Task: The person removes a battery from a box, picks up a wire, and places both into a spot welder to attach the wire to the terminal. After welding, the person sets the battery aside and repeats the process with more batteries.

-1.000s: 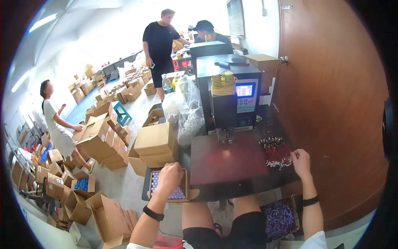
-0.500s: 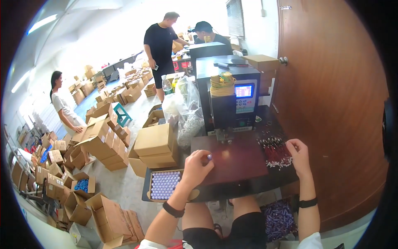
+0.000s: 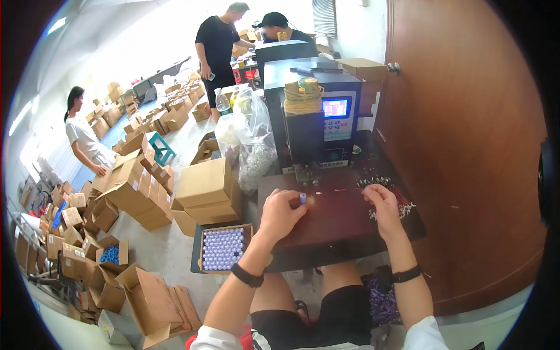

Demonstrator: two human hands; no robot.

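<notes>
My left hand (image 3: 280, 214) is over the dark red work surface (image 3: 326, 230), its thumb and finger closed on a small purple cylindrical battery cell (image 3: 303, 198) standing roughly upright. Further right, my right hand (image 3: 382, 209) pinches a thin wire lead (image 3: 341, 189); the lead stretches left toward the cell, with a small pale end (image 3: 318, 193) close to it. Beside and behind the right hand lies a pile of wire leads with white tips (image 3: 402, 211). Left of my left forearm, an open carton (image 3: 252, 231) holds rows of purple cells (image 3: 224, 248).
A dark machine (image 3: 306, 125) with a lit screen (image 3: 336, 107) stands behind the work surface. Cartons (image 3: 204, 186) and a clear plastic bag (image 3: 254, 151) are to its left. More purple cells (image 3: 382, 300) lie below the table. A wooden door (image 3: 466, 146) borders the right side. Three people are further off.
My right hand has moved left from the wire pile, drawing one lead across the work surface. My left hand has shifted slightly right with the cell. The view has tilted a little.
</notes>
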